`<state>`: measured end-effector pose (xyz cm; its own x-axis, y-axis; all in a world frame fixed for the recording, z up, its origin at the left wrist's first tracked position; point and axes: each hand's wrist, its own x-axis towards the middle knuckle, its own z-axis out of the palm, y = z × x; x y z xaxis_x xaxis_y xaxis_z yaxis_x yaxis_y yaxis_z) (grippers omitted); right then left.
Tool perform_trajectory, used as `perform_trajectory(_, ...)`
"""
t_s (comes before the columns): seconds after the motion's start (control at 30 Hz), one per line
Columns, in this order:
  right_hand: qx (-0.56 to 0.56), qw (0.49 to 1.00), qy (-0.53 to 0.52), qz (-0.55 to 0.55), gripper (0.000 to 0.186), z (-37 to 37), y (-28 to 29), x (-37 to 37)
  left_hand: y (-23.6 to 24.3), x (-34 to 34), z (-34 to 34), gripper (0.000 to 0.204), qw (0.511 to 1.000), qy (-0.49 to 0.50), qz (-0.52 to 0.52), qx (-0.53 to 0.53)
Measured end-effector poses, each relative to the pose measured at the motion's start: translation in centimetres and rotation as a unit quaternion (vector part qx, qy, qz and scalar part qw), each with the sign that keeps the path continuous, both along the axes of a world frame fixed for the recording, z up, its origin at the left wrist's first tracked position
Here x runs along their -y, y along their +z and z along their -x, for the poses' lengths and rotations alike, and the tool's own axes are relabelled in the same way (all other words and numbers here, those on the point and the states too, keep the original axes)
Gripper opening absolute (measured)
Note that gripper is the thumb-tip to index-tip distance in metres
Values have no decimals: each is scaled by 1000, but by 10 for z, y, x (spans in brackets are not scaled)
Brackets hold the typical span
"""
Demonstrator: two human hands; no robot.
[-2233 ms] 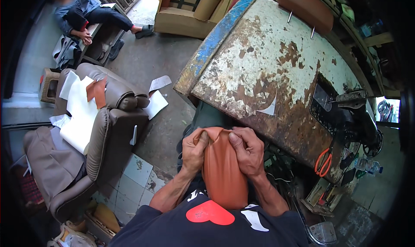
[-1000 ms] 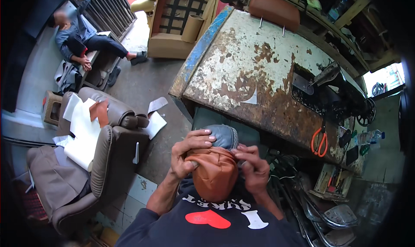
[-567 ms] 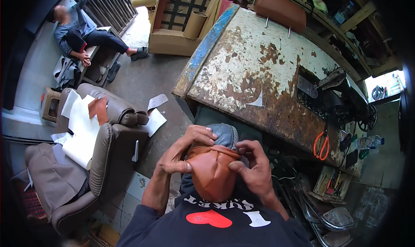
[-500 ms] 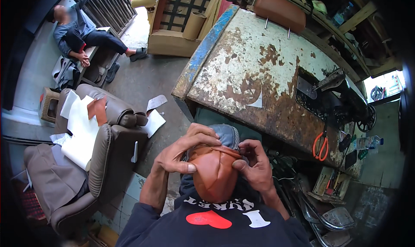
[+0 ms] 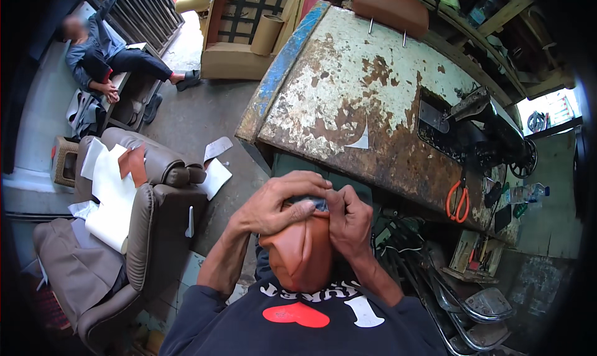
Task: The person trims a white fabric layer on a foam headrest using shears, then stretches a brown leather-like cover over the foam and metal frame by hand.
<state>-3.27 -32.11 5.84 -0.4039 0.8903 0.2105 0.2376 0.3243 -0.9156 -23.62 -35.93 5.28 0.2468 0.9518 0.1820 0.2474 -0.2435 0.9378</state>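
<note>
Clamping brown leather (image 5: 314, 253), left hand (image 5: 277, 201) and right hand (image 5: 352, 226) are pinching its rim; grey bit (image 5: 319, 203) is peeking out between, so probably part-covered.

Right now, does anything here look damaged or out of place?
Yes. The table looks damaged: its white coating is patchy, with brown showing through. Pale scraps lie on the floor beside the armchair, seemingly out of place.

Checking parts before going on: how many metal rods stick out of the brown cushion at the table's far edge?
2 visible: a left rod and a right rod, both on the near side of the cushion. Others could be hidden behind it.
</note>
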Motion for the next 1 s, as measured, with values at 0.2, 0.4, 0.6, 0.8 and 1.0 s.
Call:
perform_trajectory(0.2,21,996,-86,19,49,9,-9,-15,-8,-1,-1,42,994,-75,-34,77)
perform_trajectory(0.4,4,992,-10,123,51,-2,-29,-29,6,6,-12,37,993,-109,-30,43)
perform_trajectory(0.6,-14,958,142,250,49,-7,-25,-42,-13,51,-24,29,881,297,67,362)
perform_trajectory(0.8,-29,956,166,239,40,-24,-25,-40,-28,108,-50,34,920,288,41,262)
perform_trajectory(1.0,-33,957,185,221,40,-18,-11,-37,-30,113,-33,23,902,279,173,282)
